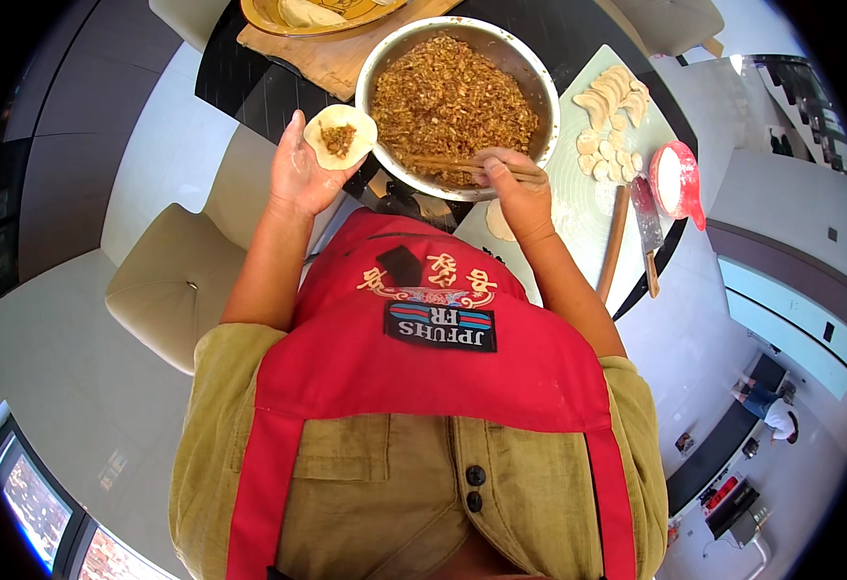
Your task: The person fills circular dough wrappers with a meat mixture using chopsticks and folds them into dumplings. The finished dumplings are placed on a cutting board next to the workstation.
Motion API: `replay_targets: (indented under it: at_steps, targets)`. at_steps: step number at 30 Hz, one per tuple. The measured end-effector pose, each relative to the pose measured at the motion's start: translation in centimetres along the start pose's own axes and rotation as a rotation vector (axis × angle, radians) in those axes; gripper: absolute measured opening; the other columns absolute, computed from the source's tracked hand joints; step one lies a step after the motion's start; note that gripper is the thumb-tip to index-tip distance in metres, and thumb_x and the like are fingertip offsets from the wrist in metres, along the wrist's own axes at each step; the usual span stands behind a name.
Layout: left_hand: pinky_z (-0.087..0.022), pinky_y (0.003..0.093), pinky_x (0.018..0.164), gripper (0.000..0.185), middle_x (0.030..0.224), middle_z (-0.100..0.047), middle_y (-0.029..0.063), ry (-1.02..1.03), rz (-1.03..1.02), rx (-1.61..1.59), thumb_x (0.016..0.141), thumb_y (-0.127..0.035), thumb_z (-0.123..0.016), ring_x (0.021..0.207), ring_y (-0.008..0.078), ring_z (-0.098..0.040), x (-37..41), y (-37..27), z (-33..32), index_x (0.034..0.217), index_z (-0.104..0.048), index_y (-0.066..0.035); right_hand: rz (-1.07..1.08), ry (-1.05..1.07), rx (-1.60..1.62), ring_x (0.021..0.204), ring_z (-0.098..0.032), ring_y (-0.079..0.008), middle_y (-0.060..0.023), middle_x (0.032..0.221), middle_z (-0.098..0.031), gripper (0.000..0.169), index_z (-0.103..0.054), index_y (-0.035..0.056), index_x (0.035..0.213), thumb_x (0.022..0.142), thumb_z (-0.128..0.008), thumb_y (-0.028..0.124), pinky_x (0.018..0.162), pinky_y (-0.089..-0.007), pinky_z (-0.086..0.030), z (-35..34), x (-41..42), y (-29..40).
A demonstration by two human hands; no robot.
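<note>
A round dough wrapper (354, 154) lies on my left hand (306, 174), held up just left of a large steel bowl (552, 119). A small heap of chopped filling (337, 138) sits at its middle. My right hand (514, 181) grips wooden chopsticks (441, 164) over the bowl's near right part, their tips at the chopped filling (456, 101) inside. Partly hidden behind my right forearm, a flat dough round (498, 221) lies on the pale mat (576, 210). Folded dumplings (607, 94) and small dough pieces (605, 156) rest farther back on the mat.
Right of the bowl lie a wooden rolling pin (614, 243), a cleaver (647, 217) and a red scoop of flour (674, 181). A wooden board (329, 61) carries a yellow dish (260, 20) behind. A beige chair (177, 283) stands left; a person (768, 409) is far off at right.
</note>
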State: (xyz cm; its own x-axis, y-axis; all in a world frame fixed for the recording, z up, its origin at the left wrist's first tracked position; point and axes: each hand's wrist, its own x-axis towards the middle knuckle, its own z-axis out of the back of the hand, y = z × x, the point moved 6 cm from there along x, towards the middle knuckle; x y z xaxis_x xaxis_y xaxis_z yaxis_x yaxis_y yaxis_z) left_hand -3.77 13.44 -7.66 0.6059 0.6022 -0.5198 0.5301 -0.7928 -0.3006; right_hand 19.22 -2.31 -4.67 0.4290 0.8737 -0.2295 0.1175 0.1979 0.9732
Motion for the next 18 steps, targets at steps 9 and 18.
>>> replay_targets:
  at_steps: [9, 18]
  targets:
    - [-0.039, 0.0518, 0.106, 0.061, 0.132, -0.053, 0.0197, 0.002, 0.0, 0.008, 0.099, -0.049, -0.041, 0.124, 0.0368, -0.051, 0.2, 0.4, -0.6, 0.131, -0.047, 0.002, -0.237, -0.171, 0.556, 0.087, -0.066, -0.0245, -0.0144, 0.102, -0.065, 0.023, -0.059, -0.0032, 0.11, 0.094, -0.055, 0.012, 0.08, -0.0346, -0.057, 4.5, 0.8, -2.3]
    - [-0.034, 0.053, 0.11, 0.07, 0.143, -0.043, 0.021, 0.201, 0.205, 0.025, 0.098, -0.055, -0.036, 0.131, 0.039, -0.043, 0.0, 5.4, -4.8, 0.142, -0.037, 0.0, -0.199, -0.025, 0.691, 0.088, -0.068, -0.0271, -0.0163, 0.101, -0.065, 0.024, -0.057, -0.0026, 0.11, 0.093, -0.057, 0.015, 0.08, -0.0344, -0.058, 4.0, 0.5, 1.1]
